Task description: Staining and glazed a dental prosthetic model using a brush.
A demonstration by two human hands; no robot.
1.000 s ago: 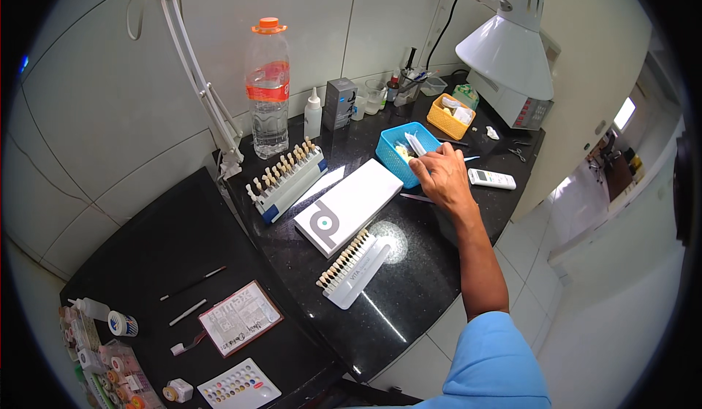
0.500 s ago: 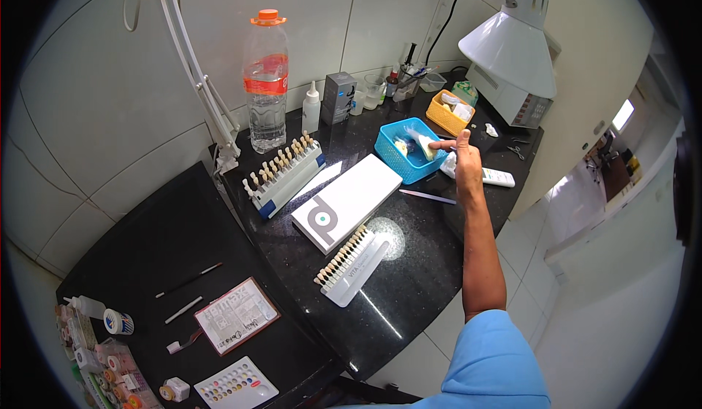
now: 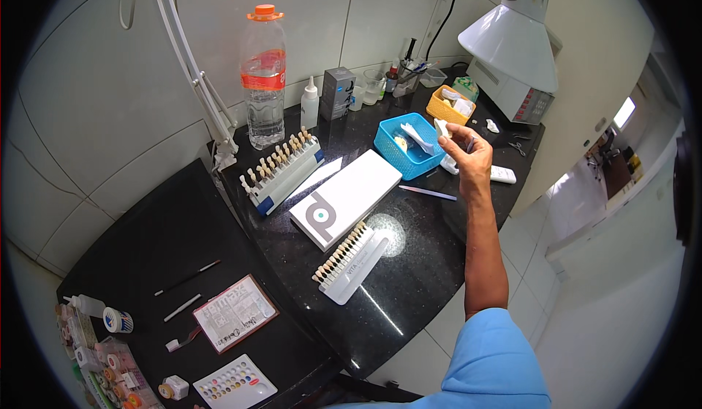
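My right hand (image 3: 474,154) is raised at the right edge of the blue basket (image 3: 391,162). Between thumb and fingers it pinches a small whitish piece (image 3: 442,129), too small to name exactly. Inside the basket lie a folded white strip (image 3: 417,137) and a yellowish item (image 3: 401,143). Behind the hand stands a yellow basket (image 3: 436,110) filled with white bits. Partly covered by my wrist, a white handheld device (image 3: 503,175) rests on the dark counter. My left hand is out of the picture.
A white box (image 3: 351,193) lies mid-counter between two tooth shade guides (image 3: 281,167) (image 3: 351,263). A large water bottle (image 3: 265,102) stands by the wall; a white lamp (image 3: 508,47) overhangs the right. A paint palette (image 3: 235,383) and clipboard (image 3: 235,314) are lower left.
My right hand has drawn back slightly from over the blue basket and turned. The whitish piece now shows up between its fingertips. The white strip lies in the basket.
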